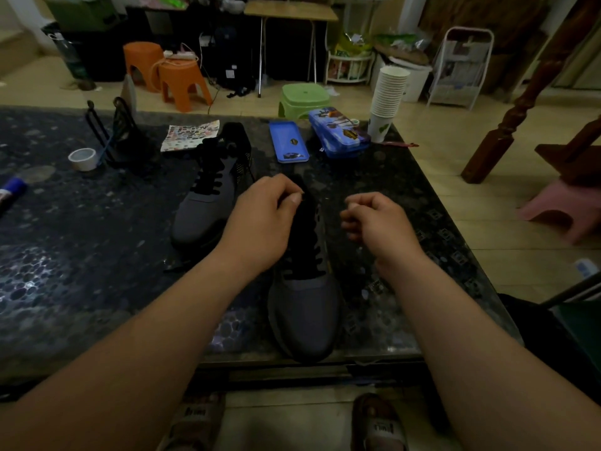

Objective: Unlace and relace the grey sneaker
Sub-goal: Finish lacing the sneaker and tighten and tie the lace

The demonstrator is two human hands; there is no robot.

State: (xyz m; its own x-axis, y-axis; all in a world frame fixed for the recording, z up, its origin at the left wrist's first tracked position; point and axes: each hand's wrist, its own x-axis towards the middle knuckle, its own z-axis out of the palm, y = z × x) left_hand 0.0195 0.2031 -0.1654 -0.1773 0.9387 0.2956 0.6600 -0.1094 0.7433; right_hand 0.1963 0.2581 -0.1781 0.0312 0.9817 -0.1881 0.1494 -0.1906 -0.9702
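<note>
While left hand (pixel 263 219) pinches the black lace (pixel 307 245) at the top eyelets and right hand (pixel 374 219) sits curled just beside it, grip unclear, I'd pull both ends evenly and work eyelet by eyelet on the grey sneaker (pixel 302 314), centre-low in frame, toe toward camera.

a lived-in home room: plastic stools (pixel 183 83) on a tiled floor (pixel 455 157), a folding table (pixel 289 11), stacked paper cups (pixel 388 96), cluttered storage racks (pixel 349 65).
</note>
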